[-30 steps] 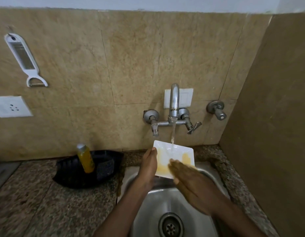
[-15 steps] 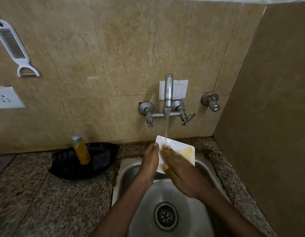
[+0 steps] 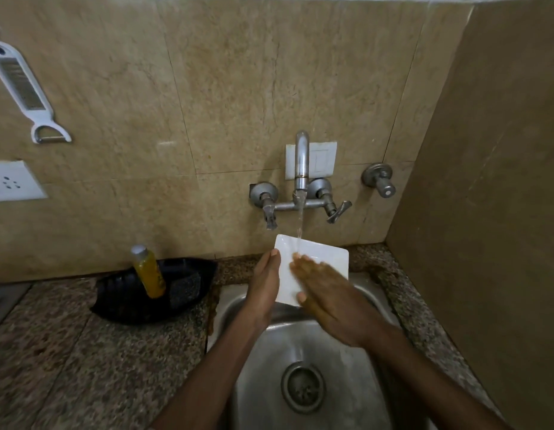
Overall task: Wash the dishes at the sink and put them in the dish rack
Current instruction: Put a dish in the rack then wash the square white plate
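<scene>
A white square plate (image 3: 324,257) is held tilted over the steel sink (image 3: 260,361), under water running from the wall tap (image 3: 301,162). My left hand (image 3: 265,282) grips the plate's left edge. My right hand (image 3: 327,294) lies flat on the plate's face, fingers together, covering its lower right part. The visible part of the plate looks clean white. The drain (image 3: 303,387) sits in the sink's middle. No dish rack is in view.
A black tray (image 3: 114,293) on the granite counter (image 3: 67,367) left of the sink holds an orange soap bottle (image 3: 149,271) and a dark scrub pad (image 3: 185,287). A white grater-peeler (image 3: 24,88) and a socket (image 3: 12,180) are on the left wall. A side wall (image 3: 487,212) closes the right.
My right hand has rubbed across the plate from its lower part up to under the stream. The yellow stain seen on the plate earlier is gone from the visible surface.
</scene>
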